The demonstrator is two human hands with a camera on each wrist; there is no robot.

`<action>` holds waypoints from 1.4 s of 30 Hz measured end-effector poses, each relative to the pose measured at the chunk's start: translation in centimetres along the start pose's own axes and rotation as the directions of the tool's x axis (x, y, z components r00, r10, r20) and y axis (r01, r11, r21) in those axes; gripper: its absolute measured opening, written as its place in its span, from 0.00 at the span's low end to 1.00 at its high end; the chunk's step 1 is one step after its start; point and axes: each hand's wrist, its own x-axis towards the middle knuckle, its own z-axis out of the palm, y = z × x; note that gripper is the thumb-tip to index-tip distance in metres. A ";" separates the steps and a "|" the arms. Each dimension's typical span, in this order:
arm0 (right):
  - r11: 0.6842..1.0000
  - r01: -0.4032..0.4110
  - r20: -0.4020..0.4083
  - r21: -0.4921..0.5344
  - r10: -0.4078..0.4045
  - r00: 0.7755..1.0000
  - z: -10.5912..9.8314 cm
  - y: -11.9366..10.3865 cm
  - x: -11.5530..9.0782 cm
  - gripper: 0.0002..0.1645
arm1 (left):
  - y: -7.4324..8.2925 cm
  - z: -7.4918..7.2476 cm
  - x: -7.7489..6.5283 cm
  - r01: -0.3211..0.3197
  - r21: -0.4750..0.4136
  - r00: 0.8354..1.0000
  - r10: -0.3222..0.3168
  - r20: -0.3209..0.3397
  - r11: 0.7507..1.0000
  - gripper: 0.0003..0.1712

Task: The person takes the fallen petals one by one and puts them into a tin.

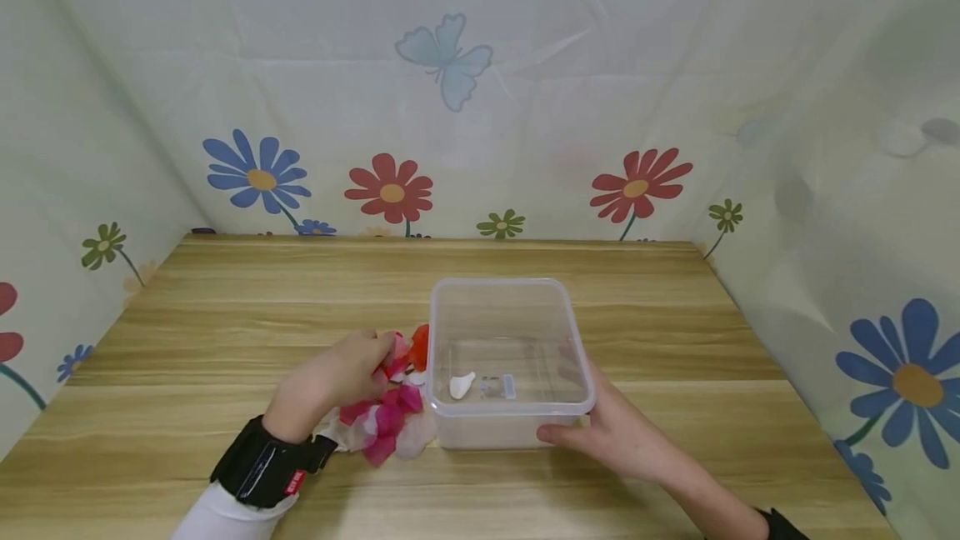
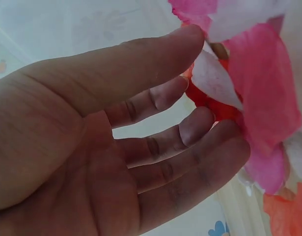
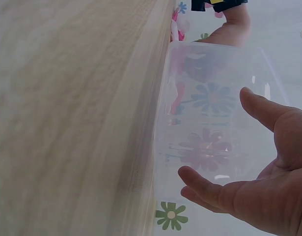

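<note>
A clear plastic container [image 1: 510, 432] stands on the table without a lid, with one white petal [image 1: 462, 386] and a small label on its bottom. Left of it lies a loose heap of pink, red and white petals [image 1: 390, 419]. My left hand [image 1: 337, 377] reaches down into the heap, its fingertips right at the petals. In the left wrist view its thumb and fingers stand apart, with pink and white petals [image 2: 263, 83] just beyond them. My right hand [image 1: 618, 427] rests at the container's near right corner, thumb at the front wall, the other fingers extended along the right side.
The wooden table [image 1: 300, 282] carries the container and petals near its middle. A pale flower-printed cloth [image 1: 525, 132] hangs behind and at both sides. A black band [image 1: 262, 465] circles my left wrist.
</note>
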 end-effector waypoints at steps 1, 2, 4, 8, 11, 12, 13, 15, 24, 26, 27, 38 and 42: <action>1.000 -0.003 -0.002 0.003 0.003 1.000 0.0 0.0 0.0 0.73 | 0.0 0.0 0.0 0.003 0.004 1.000 -0.003 0.004 1.000 0.18; 1.000 -0.007 -0.005 0.007 0.007 1.000 0.0 0.0 0.0 0.73 | -0.1 0.1 0.1 0.000 0.009 1.000 0.000 0.006 1.000 0.18; 1.000 -0.002 -0.003 0.000 0.002 1.000 0.0 0.0 0.0 0.73 | -0.1 0.2 0.1 -0.003 0.022 1.000 0.003 0.009 1.000 0.17; 1.000 0.006 0.001 -0.001 -0.006 1.000 0.0 0.1 -0.1 0.73 | -0.2 0.4 0.2 -0.018 0.035 1.000 0.017 0.005 0.999 0.14; 1.000 0.007 0.004 0.001 -0.007 1.000 0.0 0.1 0.0 0.74 | -0.3 0.5 0.2 -0.014 0.029 1.000 0.014 0.000 0.999 0.12; 1.000 0.006 0.005 0.004 -0.006 1.000 0.0 0.1 0.0 0.74 | -0.3 0.5 0.2 -0.013 0.025 1.000 0.013 -0.002 1.000 0.12; 1.000 0.006 0.005 0.003 -0.006 1.000 0.0 0.1 0.0 0.73 | -0.3 0.5 0.2 -0.007 0.020 1.000 0.007 0.001 1.000 0.13; 1.000 0.010 0.005 0.000 -0.010 1.000 0.0 0.1 0.1 0.73 | -0.4 0.5 0.2 -0.010 0.019 1.000 0.010 0.000 1.000 0.13; 1.000 0.003 0.000 -0.012 -0.003 1.000 -0.1 0.1 -0.1 0.73 | -0.5 0.4 0.1 -0.028 0.065 1.000 0.029 -0.012 0.997 0.14; 1.000 -0.003 -0.001 -0.004 0.003 1.000 -0.1 0.1 -0.1 0.73 | -0.6 0.5 0.1 -0.037 0.085 0.999 0.040 -0.022 0.996 0.14; 1.000 -0.001 0.000 -0.004 0.001 1.000 -0.1 0.1 0.0 0.73 | -0.6 0.5 0.1 -0.039 0.090 0.999 0.041 -0.026 0.995 0.14; 1.000 0.012 0.001 -0.015 -0.012 1.000 -0.1 0.1 -0.2 0.71 | -0.6 0.9 0.2 -0.035 0.082 0.999 0.038 -0.034 0.996 0.14; 1.000 0.014 0.004 -0.016 -0.014 1.000 -0.1 0.1 -0.2 0.71 | -0.6 0.7 0.2 -0.053 0.080 0.998 0.057 -0.042 0.995 0.14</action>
